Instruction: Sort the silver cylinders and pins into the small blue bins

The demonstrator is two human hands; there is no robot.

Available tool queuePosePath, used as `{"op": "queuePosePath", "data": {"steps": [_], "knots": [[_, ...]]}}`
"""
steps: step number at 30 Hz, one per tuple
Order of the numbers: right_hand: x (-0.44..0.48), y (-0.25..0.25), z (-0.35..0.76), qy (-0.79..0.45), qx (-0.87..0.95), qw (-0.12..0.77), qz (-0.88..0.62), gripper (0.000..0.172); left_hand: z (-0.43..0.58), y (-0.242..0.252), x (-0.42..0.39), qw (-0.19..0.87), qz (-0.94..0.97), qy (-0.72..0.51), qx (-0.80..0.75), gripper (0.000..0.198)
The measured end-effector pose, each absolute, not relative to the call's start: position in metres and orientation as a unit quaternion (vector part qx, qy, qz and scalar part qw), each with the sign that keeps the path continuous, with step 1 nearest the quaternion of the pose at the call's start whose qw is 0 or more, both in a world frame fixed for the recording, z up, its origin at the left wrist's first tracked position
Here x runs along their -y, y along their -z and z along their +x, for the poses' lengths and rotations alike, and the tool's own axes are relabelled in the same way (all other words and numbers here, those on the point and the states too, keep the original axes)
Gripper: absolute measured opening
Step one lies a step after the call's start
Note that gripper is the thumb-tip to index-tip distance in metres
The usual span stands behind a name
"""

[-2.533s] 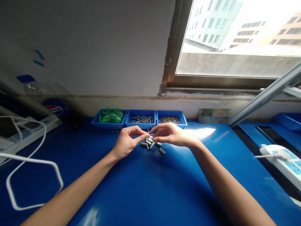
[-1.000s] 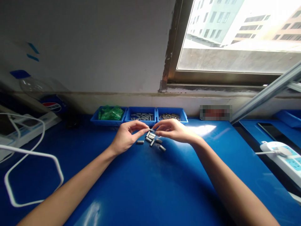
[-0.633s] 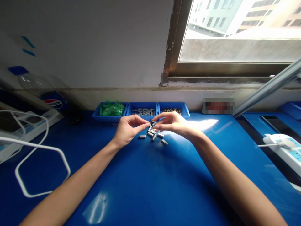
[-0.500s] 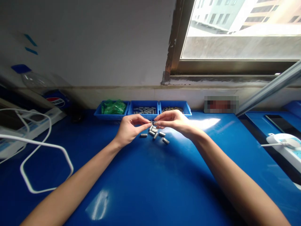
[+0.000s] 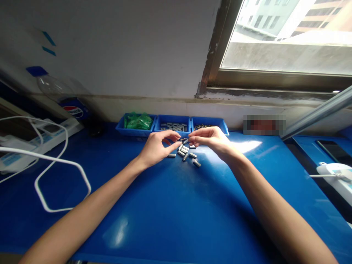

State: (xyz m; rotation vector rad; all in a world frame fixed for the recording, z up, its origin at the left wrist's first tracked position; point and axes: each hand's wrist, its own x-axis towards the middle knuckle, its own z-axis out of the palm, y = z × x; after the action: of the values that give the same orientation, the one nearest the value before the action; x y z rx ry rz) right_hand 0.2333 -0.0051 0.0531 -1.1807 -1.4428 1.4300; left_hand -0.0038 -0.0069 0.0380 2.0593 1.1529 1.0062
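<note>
My left hand (image 5: 158, 147) hovers over the blue table, thumb and fingers apart, with nothing plainly between them. Facing it, my right hand (image 5: 210, 140) has thumb and forefinger pinched at the end of a small grey metal standoff (image 5: 186, 141); a brass-coloured tip seems to show at its far end. Below the hands lies a loose group of similar metal standoffs (image 5: 185, 157), short grey bars. One lies just under the right fingers, and another is partly covered by the left thumb.
Behind the hands, three blue bins stand in a row: green plastic bags (image 5: 139, 121), grey standoffs (image 5: 176, 127) and brass-coloured screws (image 5: 198, 127). At left are a cola bottle (image 5: 74, 108), a power strip (image 5: 26, 150) and a white cable (image 5: 81, 172). A phone (image 5: 331, 150) and white socket block (image 5: 337, 176) lie right.
My fingertips have drawn apart; my left thumb and fingers have opened from the small metal piece. More of the standoffs under my right hand shows. The whole view has shifted slightly.
</note>
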Motion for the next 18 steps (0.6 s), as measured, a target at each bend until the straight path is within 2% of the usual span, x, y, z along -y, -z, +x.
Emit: {"op": "queuePosePath", "data": {"steps": [6, 9, 12, 18], "knots": [[-0.001, -0.061, 0.253, -0.421, 0.573, 0.441, -0.548, 0.036, -0.021, -0.039, 0.0, 0.247, 0.877, -0.184, -0.37, 0.017], [-0.001, -0.063, 0.257, -0.371, 0.573, 0.46, -0.568, 0.041, -0.024, -0.035, 0.0, 0.233, 0.89, -0.135, -0.369, 0.013], [0.001, -0.064, 0.253, -0.425, 0.57, 0.449, -0.541, 0.042, -0.023, -0.029, -0.001, 0.234, 0.893, -0.127, -0.363, 0.01], [0.005, -0.055, 0.238, -0.522, 0.601, 0.342, -0.5, 0.028, -0.025, -0.026, -0.002, 0.24, 0.896, -0.143, -0.344, 0.022]]}}
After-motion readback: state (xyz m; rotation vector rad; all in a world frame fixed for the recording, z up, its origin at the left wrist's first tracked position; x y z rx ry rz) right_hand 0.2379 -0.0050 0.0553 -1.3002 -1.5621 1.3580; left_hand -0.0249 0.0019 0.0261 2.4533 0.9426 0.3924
